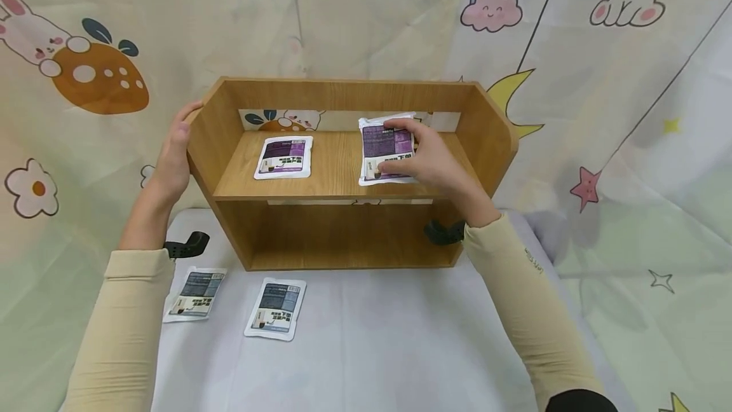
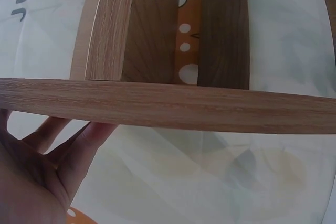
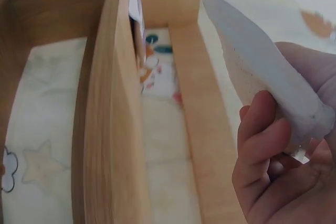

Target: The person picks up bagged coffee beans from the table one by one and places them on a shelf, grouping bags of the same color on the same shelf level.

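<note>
A small two-tier wooden shelf (image 1: 343,188) stands on the white-covered table. My left hand (image 1: 171,161) rests against the outside of its left side panel (image 2: 210,109), fingers extended in the left wrist view. Over the right part of the upper shelf, my right hand (image 1: 431,156) grips a flat white pouch (image 1: 387,142) with a purple label between thumb and fingers. The right wrist view shows that pouch's plain white back (image 3: 262,66), apart from the boards. Another purple-labelled pouch (image 1: 283,157) lies on the left of the upper shelf.
Two pouches with blue-grey labels lie on the table in front: one (image 1: 197,294) beside my left forearm, another (image 1: 276,309) to its right. Behind the shelf hangs a printed cloth (image 1: 229,30). The lower tier (image 1: 349,234) has wooden side walls.
</note>
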`<state>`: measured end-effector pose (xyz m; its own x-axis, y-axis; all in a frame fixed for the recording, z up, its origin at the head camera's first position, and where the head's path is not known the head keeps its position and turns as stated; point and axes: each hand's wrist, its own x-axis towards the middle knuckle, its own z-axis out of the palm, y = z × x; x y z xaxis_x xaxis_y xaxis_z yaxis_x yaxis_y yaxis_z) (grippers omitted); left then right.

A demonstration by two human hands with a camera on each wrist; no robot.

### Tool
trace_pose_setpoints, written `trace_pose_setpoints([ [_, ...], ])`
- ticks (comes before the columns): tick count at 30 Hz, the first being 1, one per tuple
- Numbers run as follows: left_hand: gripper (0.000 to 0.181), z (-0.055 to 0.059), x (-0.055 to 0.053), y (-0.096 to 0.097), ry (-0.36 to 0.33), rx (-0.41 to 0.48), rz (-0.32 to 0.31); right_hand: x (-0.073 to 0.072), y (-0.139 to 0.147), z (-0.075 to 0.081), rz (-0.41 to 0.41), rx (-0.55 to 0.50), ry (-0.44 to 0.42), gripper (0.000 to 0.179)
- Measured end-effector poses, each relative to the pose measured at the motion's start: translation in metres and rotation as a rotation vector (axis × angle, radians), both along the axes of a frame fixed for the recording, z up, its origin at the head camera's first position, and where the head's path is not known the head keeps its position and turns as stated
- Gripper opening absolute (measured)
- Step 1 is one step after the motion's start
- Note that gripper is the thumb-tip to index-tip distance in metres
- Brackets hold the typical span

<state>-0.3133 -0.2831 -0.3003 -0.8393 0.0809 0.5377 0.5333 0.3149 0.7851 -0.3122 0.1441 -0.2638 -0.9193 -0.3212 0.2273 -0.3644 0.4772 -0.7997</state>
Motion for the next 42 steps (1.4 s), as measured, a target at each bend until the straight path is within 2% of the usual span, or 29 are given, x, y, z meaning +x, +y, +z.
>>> trace_pose_setpoints([
  [5,0.051,0.003,0.000,0.001,0.015,0.014,-0.017,-0.022,0.012,0.003,-0.028,-0.031,-0.122,0.077],
  [9,0.051,0.001,-0.003,0.003,0.008,0.018,-0.037,-0.035,0.023,0.001,-0.050,-0.022,-0.178,0.076],
  [16,0.051,0.001,-0.003,0.000,0.030,0.026,-0.030,-0.048,0.025,-0.005,-0.083,-0.015,-0.233,0.073],
  [24,0.051,0.001,-0.002,-0.001,0.030,0.023,-0.019,-0.059,0.027,-0.016,-0.068,-0.042,-0.307,0.073],
  [30,0.050,0.000,-0.002,0.001,0.016,0.012,-0.037,-0.066,0.029,-0.021,-0.094,-0.011,-0.319,0.073],
  [36,0.050,0.001,-0.004,0.001,0.028,0.030,-0.046,-0.075,0.028,-0.021,-0.084,0.041,-0.298,0.075],
  [39,0.051,0.001,-0.005,0.002,0.033,0.047,-0.053,-0.075,0.028,-0.021,-0.083,0.041,-0.294,0.074],
  [42,0.051,-0.002,-0.001,0.002,0.011,0.020,-0.039,-0.074,0.029,-0.025,-0.081,0.066,-0.319,0.074],
])
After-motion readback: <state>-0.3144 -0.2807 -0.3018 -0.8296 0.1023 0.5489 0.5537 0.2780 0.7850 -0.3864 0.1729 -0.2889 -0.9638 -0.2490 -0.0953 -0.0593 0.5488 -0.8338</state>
